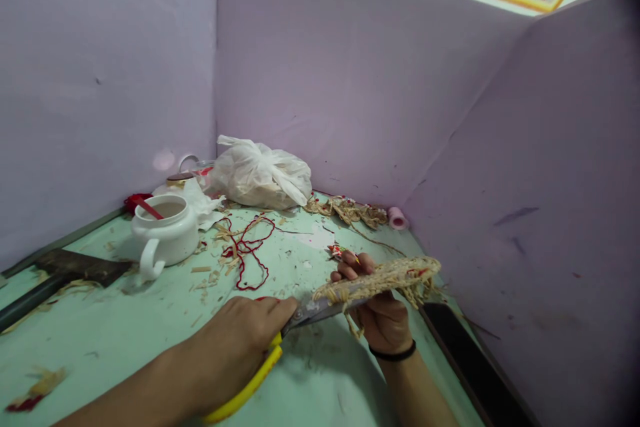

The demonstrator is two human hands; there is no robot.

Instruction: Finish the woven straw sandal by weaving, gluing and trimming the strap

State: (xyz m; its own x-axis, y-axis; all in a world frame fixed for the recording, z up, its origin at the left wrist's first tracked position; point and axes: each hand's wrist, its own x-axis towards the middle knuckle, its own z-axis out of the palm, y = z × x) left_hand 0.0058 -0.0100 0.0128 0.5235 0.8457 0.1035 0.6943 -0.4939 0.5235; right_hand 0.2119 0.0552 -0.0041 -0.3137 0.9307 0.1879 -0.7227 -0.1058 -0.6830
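Note:
My left hand (240,343) is closed around the yellow handles of a pair of scissors (300,319). Their metal blades lie against the near end of a woven straw bundle (385,277). My right hand (383,317), with a black band at the wrist, grips this bundle from below and holds it roughly level above the pale green table (125,340). Loose straw ends hang down from the bundle by the blades. Red thread shows inside the bundle near its far tip.
A white cup (167,233) with a red stick stands at left, a tied plastic bag (260,173) behind it. Tangled red thread (247,250), straw scraps (347,210) and a pink roll (397,217) lie around. A dark blade tool (65,270) lies far left, a black slab (460,353) at right. Purple partitions enclose the table.

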